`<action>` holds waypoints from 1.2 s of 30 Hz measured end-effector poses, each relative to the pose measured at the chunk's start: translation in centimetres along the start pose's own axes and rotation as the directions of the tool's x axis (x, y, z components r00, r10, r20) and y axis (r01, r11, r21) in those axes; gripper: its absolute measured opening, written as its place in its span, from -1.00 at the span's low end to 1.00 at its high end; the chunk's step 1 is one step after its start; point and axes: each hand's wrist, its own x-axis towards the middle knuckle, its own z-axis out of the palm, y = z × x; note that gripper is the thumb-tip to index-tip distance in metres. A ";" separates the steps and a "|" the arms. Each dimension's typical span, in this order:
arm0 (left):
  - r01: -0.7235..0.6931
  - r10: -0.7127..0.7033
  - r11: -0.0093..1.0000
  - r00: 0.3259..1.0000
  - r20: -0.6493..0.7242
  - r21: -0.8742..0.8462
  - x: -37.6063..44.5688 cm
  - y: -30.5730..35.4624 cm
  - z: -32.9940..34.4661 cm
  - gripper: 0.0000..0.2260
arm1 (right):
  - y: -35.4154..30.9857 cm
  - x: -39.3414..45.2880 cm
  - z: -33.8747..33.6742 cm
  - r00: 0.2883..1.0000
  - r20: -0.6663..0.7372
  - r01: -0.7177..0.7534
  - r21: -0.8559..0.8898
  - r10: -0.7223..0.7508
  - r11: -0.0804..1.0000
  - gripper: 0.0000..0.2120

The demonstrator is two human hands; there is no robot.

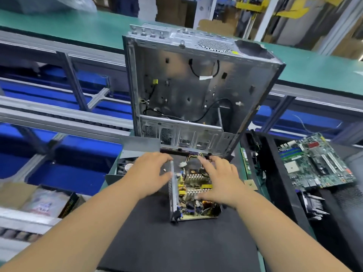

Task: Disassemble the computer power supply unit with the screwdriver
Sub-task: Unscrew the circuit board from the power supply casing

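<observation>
1. Head view, the work itself: the opened grey metal power supply unit sits on the black rubber work mat, just in front of the gutted silver computer tower case. Its top cover is already off, so the tan circuit board with silver heat-sink fins, yellow coils and wire bundle lies exposed inside the remaining metal tray.
2. Head view, the hands: the left hand rests against the unit's upright left side wall, fingers loosely spread and curled over its top edge. The right hand lies flat over the board, fingers splayed towards the wire bundle at the far end. Neither closes firmly on anything that I can make out, and motion blur hides the fingertips.
3. Head view, what is done: a folded grey sheet-metal cover lies to the left of the unit, likely the removed lid. A green motherboard rests well apart on the right.
4. Head view, what is left: I judge the job past halfway. The board is apparently not yet lifted out of its tray. No screwdriver is visible anywhere.
</observation>
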 end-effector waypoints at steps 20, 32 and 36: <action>0.073 -0.074 0.997 0.992 0.104 0.015 1.4 -0.9 2.3 -0.34 | -2.1 2.1 -1.9 0.968 0.012 0.252 -0.091 -0.252 0.963 -0.37; 0.144 -0.139 0.989 0.981 0.138 -0.026 1.1 -0.7 2.4 -0.29 | -1.7 0.4 -4.8 0.957 -0.147 0.248 -0.033 -0.251 0.968 -0.50; 0.158 -0.152 0.987 0.979 0.137 -0.036 1.0 -0.9 2.6 -0.31 | -2.1 -0.1 -5.2 0.948 -0.150 0.277 -0.053 -0.282 0.959 -0.52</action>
